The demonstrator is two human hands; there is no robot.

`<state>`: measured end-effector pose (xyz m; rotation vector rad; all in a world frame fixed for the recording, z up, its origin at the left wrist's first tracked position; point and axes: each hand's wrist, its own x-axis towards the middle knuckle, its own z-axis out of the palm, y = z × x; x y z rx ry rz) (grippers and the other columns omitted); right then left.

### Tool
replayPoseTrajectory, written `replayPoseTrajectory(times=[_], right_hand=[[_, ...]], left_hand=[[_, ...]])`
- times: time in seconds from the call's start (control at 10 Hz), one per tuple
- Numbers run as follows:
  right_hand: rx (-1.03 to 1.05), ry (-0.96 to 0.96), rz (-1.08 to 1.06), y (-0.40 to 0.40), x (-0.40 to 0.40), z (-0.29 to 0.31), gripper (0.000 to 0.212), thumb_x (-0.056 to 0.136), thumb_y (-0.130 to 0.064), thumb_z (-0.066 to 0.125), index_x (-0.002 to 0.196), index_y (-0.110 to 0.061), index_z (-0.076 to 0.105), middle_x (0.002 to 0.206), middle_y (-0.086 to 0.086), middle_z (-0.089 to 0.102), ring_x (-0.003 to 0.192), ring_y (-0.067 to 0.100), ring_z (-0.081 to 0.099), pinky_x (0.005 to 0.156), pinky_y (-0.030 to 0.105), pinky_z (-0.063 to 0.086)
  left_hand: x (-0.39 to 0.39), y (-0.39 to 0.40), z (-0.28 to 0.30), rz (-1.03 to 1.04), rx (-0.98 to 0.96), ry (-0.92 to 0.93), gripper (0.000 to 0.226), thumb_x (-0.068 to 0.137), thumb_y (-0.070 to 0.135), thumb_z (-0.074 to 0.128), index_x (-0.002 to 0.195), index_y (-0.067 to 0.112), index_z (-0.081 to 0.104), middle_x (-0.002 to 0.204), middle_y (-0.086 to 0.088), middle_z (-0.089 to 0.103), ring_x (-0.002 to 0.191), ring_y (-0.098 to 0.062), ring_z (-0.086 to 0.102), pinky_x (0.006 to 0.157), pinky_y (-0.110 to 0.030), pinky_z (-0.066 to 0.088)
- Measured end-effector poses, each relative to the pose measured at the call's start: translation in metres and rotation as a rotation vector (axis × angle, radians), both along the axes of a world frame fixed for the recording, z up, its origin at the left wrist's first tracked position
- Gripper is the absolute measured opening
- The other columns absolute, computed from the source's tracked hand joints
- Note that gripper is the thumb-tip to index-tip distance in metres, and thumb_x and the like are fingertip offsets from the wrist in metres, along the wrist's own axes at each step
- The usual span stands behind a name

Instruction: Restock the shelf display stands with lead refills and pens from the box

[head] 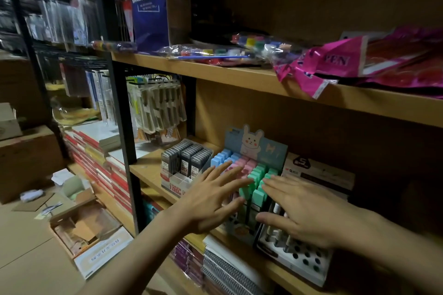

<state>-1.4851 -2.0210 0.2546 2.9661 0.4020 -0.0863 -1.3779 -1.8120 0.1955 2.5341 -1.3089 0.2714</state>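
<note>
On the middle wooden shelf [148, 170] stands a pastel rabbit display stand [257, 145] filled with blue, pink and green lead refill cases [260, 175]. My left hand [211, 201] and my right hand [302, 208] lie flat with straight fingers over the green and pink cases, holding nothing. To the left is a clear stand of grey lead refill cases [185, 160]. To the right sits a white pen stand [299, 254] with mostly bare holes and a few pens, partly hidden by my right hand. An open cardboard box [84, 225] lies on the floor at the lower left.
The upper shelf [239, 74] carries paint sets, a pink pen packet [333, 62] and a blue basketball box [148, 5]. Notebooks [230, 268] are stacked below. Hanging packets and a wire rack stand to the left, with a brown carton [26, 158] on the floor.
</note>
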Motion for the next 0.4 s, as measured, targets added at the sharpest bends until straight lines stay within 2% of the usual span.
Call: replayPoseTrajectory(times=[0.2,0.3,0.4], right_hand=[[0.087,-0.055,-0.034,-0.01,-0.025,0.006,0.096,0.075,-0.085,-0.003,0.154,-0.031,-0.007,0.161,-0.013,-0.01,0.143,-0.001,-0.013,0.11,0.022,-0.013],[0.093,-0.037,-0.068,-0.016,-0.042,0.001,0.093,0.079,-0.083,0.004,0.154,-0.029,-0.009,0.161,-0.011,-0.012,0.145,0.002,-0.011,0.111,0.02,-0.01],[0.193,0.0,-0.11,-0.015,-0.047,0.003,0.075,0.095,-0.065,0.016,0.156,-0.026,0.001,0.163,-0.005,-0.003,0.149,0.007,0.0,0.117,0.024,-0.003]], left_hand=[[-0.017,-0.003,0.018,0.056,-0.009,0.012,0.055,0.098,0.059,0.021,0.15,0.046,0.012,0.158,0.022,-0.009,0.144,-0.001,-0.021,0.115,-0.027,-0.012],[-0.03,-0.009,0.021,0.065,0.008,0.006,0.058,0.098,0.06,0.021,0.152,0.042,0.009,0.16,0.019,-0.005,0.145,-0.001,-0.014,0.113,-0.028,-0.007],[-0.037,-0.015,0.024,0.137,0.089,-0.004,0.063,0.099,0.055,0.031,0.153,0.036,0.007,0.162,0.01,0.0,0.148,-0.012,-0.003,0.118,-0.038,0.001]])
